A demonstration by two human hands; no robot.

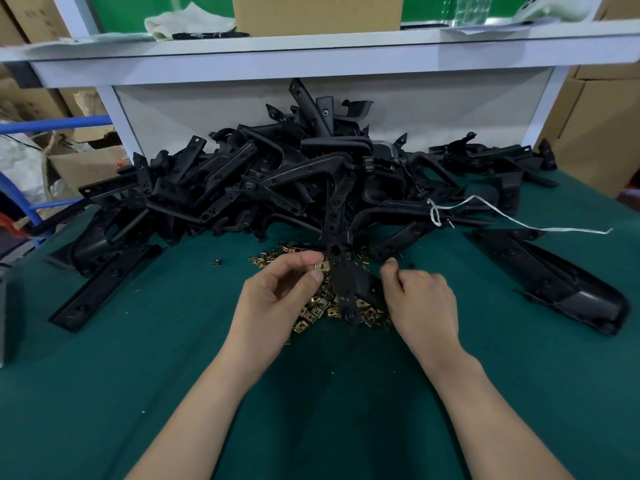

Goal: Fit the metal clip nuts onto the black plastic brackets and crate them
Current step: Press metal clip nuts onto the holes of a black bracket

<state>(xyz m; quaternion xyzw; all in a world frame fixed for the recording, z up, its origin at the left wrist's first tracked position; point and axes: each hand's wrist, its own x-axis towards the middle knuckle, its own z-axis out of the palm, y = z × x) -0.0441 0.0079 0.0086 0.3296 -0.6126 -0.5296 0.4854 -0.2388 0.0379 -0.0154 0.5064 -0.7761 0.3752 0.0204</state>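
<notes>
Clip nut (320, 266) is pinched by left hand (277, 299); bracket (341, 282) is gripped by right hand (420, 299). It should be slid squarely onto the bracket's edge until fully seated.

The light was soft and even, with only faint shadows. The shelf (311, 64) looked curved toward the sides. The far corners were a little blurry.

1. The left hand (273, 299) and the right hand (422, 299) are bare.
2. The left forearm (194, 410) and the right forearm (485, 410) are bare as well, right down to the bottom edge of the view.
3. The nails seen on the left hand's fingers (313, 278) are short and plain.
</notes>
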